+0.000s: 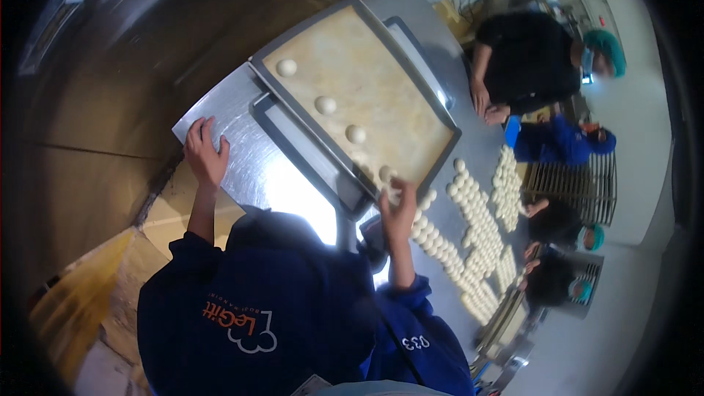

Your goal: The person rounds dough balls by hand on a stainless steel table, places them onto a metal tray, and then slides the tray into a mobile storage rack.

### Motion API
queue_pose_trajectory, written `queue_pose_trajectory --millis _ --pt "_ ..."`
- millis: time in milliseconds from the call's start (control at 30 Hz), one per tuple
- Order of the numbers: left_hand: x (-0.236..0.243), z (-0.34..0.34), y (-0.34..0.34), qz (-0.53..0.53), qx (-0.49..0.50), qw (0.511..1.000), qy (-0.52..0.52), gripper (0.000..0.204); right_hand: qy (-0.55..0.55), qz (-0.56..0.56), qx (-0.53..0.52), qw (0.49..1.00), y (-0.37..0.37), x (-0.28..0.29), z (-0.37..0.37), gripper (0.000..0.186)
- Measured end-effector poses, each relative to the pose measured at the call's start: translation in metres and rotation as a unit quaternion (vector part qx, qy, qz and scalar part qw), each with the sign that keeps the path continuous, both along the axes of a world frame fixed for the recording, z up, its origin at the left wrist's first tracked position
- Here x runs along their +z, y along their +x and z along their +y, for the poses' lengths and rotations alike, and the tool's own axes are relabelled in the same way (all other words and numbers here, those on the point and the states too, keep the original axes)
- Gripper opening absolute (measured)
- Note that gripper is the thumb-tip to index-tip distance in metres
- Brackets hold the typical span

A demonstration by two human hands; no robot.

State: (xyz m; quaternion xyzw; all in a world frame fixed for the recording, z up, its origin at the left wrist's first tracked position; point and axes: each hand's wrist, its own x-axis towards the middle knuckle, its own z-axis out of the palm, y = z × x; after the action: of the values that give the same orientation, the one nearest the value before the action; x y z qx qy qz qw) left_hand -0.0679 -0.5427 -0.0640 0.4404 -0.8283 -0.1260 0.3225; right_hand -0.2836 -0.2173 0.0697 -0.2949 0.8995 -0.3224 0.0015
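Observation:
My left hand [207, 154] rests on the corner of the steel table [229, 114], its fingers apart and nothing in them. At the near right corner of a paper-lined baking tray [385, 77], the fingers of my right hand [398, 213] are curled round a pale dough ball, partly hidden by them. Another dough ball [388, 174] lies just beyond the fingertips. Three more sit in a slanting row on the liner: one ball [287, 67] near the left rim, then a second [325, 105] and a third [356, 134].
Under the tray, other dark-rimmed trays [301, 154] stick out. Many dough balls [477, 216] stand in rows on the table at the right. Along the far side are a person in black [524, 62], one in blue [554, 139] and others, near a rack [576, 191].

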Motion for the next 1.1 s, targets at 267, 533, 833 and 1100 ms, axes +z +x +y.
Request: queue_pose_trajectory --millis 267,533,833,1100 --pt "-0.029 -0.007 -0.001 -0.016 -0.023 0.999 -0.030 0.046 0.021 -0.097 -0.065 0.993 0.139 -0.116 0.187 0.011" --pt "-0.039 0.007 0.003 0.055 -0.015 0.997 0.047 0.053 -0.027 -0.112 -0.066 0.991 0.150 -0.071 0.230 0.021" --pt "0.035 0.339 -0.027 -0.141 -0.486 0.860 -0.059 0.053 -0.159 -0.100 -0.221 0.957 0.173 -0.113 0.363 0.016" --pt "0.067 0.404 -0.029 -0.094 -0.558 0.825 0.015 0.051 -0.106 -0.076 -0.194 0.972 0.123 -0.119 0.394 0.010"
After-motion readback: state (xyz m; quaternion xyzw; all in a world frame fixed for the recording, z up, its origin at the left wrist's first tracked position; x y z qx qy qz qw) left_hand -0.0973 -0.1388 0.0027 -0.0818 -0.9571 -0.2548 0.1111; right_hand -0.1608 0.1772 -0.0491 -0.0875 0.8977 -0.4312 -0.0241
